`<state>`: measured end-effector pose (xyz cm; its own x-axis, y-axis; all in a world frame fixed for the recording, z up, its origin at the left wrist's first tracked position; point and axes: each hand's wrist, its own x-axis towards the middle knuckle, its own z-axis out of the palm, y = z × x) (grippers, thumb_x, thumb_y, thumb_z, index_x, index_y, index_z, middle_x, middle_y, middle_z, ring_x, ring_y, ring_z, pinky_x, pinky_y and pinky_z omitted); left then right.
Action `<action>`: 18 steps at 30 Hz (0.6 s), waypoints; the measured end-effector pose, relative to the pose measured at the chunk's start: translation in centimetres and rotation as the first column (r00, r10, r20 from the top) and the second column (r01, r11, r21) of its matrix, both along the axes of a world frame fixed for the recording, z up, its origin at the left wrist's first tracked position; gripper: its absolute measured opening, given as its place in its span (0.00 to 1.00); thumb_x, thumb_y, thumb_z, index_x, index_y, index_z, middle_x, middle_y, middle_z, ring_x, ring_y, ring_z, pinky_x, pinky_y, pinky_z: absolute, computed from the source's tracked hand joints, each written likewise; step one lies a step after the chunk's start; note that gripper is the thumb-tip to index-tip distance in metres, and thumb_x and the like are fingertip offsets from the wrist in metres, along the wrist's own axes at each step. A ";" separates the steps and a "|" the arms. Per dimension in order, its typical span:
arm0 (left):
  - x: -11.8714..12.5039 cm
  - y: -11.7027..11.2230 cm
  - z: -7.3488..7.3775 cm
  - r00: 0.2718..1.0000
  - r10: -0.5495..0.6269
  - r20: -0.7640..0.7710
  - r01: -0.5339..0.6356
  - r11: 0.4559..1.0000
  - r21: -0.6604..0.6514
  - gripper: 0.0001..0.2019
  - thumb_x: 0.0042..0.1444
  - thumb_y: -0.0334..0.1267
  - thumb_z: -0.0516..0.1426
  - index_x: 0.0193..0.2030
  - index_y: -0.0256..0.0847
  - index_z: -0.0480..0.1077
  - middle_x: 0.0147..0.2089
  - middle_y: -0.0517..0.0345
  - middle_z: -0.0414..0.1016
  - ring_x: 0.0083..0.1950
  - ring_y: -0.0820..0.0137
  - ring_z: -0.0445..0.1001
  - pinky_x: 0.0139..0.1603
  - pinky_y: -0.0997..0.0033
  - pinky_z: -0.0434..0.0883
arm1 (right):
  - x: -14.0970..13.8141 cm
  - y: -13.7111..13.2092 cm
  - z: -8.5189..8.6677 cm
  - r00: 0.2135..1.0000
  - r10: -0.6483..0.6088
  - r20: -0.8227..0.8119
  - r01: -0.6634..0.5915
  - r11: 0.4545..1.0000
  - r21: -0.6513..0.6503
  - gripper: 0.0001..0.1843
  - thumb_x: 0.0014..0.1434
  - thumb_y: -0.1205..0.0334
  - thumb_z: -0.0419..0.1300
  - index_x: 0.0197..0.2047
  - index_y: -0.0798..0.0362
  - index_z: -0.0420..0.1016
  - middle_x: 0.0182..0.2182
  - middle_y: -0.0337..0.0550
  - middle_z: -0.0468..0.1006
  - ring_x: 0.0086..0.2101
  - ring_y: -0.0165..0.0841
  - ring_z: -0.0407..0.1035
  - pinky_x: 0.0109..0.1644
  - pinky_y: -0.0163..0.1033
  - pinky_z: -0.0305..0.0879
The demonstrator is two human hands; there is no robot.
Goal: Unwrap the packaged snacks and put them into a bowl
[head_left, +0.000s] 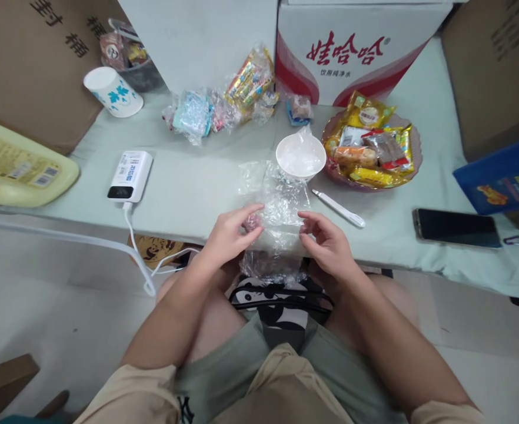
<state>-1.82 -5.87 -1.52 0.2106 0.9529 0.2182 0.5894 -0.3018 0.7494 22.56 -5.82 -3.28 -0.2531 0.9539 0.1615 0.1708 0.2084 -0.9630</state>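
A clear crinkled plastic bag (278, 215) lies at the table's near edge and hangs over it toward my lap. My left hand (230, 234) pinches its left side, fingers closed on the plastic, with something small and pinkish showing under them. My right hand (328, 241) grips the bag's right side, fingers curled. Just beyond the bag stands a white bowl (300, 156) lined with clear film. A white knife-like tool (338, 208) lies to the right of the bag.
A pink plate (412, 168) of wrapped snacks sits right of the bowl. More wrapped snacks (224, 100), a paper cup (112, 91), a white power bank (130, 175) with cable, a phone (456, 228), a blue booklet (502, 176) and cardboard boxes (356, 47) ring the table.
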 end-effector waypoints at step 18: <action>1.6 1.8 0.6 0.802 0.225 0.554 -0.067 0.954 -0.291 0.19 0.53 0.55 0.64 0.25 0.40 0.75 0.34 0.52 0.77 0.39 0.63 0.78 0.44 0.60 0.76 | -0.6 -0.3 1.1 0.974 -0.007 -0.224 -0.037 0.981 -0.191 0.23 0.57 0.51 0.65 0.54 0.44 0.66 0.36 0.40 0.80 0.41 0.39 0.77 0.47 0.47 0.73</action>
